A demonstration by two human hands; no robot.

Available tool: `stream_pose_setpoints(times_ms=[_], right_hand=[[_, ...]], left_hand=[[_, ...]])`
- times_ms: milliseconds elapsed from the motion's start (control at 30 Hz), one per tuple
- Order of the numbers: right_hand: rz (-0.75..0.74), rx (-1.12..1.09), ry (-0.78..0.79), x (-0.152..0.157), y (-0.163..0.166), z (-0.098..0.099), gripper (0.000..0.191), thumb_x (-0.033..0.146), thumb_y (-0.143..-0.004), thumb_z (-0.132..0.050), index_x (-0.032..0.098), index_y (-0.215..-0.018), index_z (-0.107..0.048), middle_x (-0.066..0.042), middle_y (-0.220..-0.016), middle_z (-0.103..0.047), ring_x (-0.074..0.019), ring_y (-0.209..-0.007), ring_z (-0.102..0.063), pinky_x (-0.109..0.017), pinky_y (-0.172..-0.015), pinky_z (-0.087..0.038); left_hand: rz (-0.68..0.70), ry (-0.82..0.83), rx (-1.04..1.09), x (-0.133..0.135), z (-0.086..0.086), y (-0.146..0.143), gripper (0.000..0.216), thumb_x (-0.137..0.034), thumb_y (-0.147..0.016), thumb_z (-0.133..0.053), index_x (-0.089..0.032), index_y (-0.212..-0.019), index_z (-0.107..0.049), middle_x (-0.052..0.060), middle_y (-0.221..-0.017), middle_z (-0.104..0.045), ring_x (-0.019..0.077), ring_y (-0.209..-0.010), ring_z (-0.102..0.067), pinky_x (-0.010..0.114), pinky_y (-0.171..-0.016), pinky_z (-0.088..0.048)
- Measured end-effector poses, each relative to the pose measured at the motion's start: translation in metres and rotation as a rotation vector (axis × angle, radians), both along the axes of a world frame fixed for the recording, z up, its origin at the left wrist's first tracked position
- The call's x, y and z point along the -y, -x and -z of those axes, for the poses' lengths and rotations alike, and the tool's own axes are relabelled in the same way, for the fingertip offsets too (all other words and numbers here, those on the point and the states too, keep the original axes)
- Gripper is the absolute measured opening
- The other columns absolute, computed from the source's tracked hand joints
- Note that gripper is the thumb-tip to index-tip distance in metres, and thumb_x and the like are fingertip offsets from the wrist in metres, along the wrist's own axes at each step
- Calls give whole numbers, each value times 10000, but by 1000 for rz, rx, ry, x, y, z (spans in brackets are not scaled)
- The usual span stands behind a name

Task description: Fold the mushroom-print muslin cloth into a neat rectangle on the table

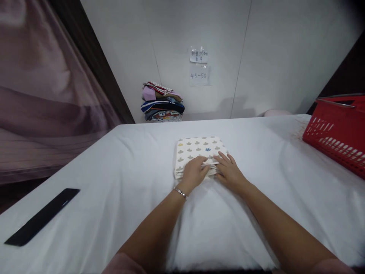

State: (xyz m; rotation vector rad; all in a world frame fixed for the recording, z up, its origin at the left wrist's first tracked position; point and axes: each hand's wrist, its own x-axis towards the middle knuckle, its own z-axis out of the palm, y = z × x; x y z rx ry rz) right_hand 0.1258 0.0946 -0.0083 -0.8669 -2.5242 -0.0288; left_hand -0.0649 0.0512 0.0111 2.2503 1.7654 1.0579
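Observation:
A folded white cloth (196, 146) printed with small grey mushroom-like shapes, one of them blue and one yellow, lies flat on the white-covered table (137, 190). Its layered near edge faces me. My left hand (195, 171), with a silver bracelet at the wrist, has its fingers bent over this edge near the middle. Just to its right, my right hand (230, 173) grips the same edge, its fingers over the top and its thumb lower at the layers. Parts of the folds are hidden under both hands.
A long black flat object (42, 217) lies at the table's left. At the right edge stands a red plastic basket (336, 129) with a metal handle. Beyond the far edge is a stack of folded fabrics (163, 102). Paper signs (199, 75) hang on the wall; a pinkish curtain (42, 95) hangs left.

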Motion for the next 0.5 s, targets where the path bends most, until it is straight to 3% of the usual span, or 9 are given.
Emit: stream_pose_setpoints(times_ms=[100, 200, 367, 500], right_hand=[[-10, 6, 4, 0, 0, 1, 210, 150, -769, -502, 197, -928, -631, -105, -1379, -476, -290, -1382, -229, -585, -1090, -177], [-19, 8, 6, 0, -2, 2, 242, 138, -761, -508, 204, -958, -632, -89, -1387, -469, -282, -1386, -218, -577, -1099, -162], [-27, 21, -2, 2, -4, 0, 219, 137, -754, -529, 202, -927, -649, -78, -1399, -457, -291, -1386, -213, -569, -1102, -154], [-24, 26, 16, 2, -5, -2, 273, 134, -756, -529, 204, -993, -643, -80, -1410, -443, -289, -1390, -201, -569, -1104, -149]], left_hand=[[-52, 34, -62, -5, -6, -3, 89, -263, -815, -584, -220, -830, -660, 9, -833, -665, 178, -807, -591, 302, -720, -466], [-71, 51, -51, -8, -8, -4, 169, -228, -829, -549, -216, -693, -649, -1, -734, -644, 162, -742, -575, 287, -668, -447], [-79, -70, -126, -4, -4, -2, 141, -190, -858, -509, -205, -841, -648, 23, -855, -638, 177, -821, -562, 320, -737, -443], [78, -203, -242, 5, -1, -2, 266, -82, -854, -440, -225, -969, -632, 56, -1103, -598, 197, -1026, -524, 369, -863, -413]])
